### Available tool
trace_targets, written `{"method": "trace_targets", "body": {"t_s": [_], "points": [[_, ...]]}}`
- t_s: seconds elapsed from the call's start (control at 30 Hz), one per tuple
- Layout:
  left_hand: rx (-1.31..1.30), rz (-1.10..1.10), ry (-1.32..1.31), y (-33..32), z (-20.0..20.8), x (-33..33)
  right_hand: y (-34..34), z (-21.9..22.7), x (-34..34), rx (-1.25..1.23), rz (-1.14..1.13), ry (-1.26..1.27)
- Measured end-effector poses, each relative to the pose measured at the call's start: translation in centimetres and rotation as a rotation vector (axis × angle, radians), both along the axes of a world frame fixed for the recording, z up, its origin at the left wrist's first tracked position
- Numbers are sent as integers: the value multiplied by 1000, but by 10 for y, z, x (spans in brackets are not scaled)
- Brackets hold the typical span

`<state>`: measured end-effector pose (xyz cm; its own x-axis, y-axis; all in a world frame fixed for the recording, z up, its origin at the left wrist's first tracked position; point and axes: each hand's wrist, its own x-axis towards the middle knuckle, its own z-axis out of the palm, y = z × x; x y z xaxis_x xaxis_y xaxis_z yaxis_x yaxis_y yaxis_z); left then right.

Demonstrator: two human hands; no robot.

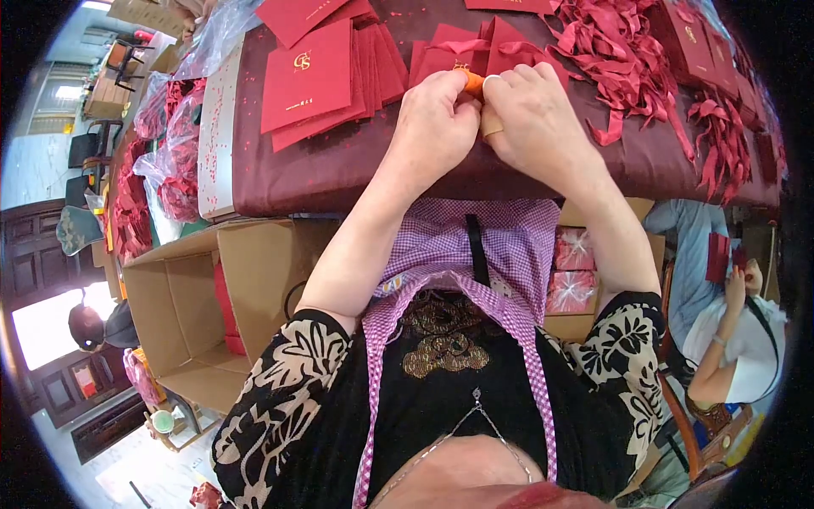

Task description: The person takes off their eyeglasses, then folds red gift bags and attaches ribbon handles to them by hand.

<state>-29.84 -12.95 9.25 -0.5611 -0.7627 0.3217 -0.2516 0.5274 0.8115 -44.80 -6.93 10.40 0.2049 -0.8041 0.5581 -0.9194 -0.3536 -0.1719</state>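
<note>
Fingers (524, 83) of the left hand (441, 110) and right hand (538, 109) hide what lies between them; just beyond, a ribboned red card (437, 58) is partly covered; farther beyond, another card (510, 5) is cut off

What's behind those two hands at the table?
Just beyond the left hand and right hand are red cards with pinkish-red ribbon across them. The hands cover the cards' near edges, so what lies directly beneath cannot be seen.

One wide fisheye view looks steeply down from head height, close above the apron (526, 246), facing the left hand (441, 117) and right hand (532, 112) at the table (314, 178); the floor (153, 458) curves along its lower left rim.
</note>
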Motion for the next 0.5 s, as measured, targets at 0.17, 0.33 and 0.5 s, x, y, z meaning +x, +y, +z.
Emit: {"method": "trace_targets", "body": {"t_s": [0.17, 0.33, 0.5], "points": [[242, -86, 72, -3, 12, 8, 5, 11, -21, 97, 118, -196], [324, -126, 98, -4, 6, 9, 9, 8, -20, 61, 118, -220], [-22, -206, 2, -6, 7, 10, 15, 9, -18, -5, 128, -181]]}}
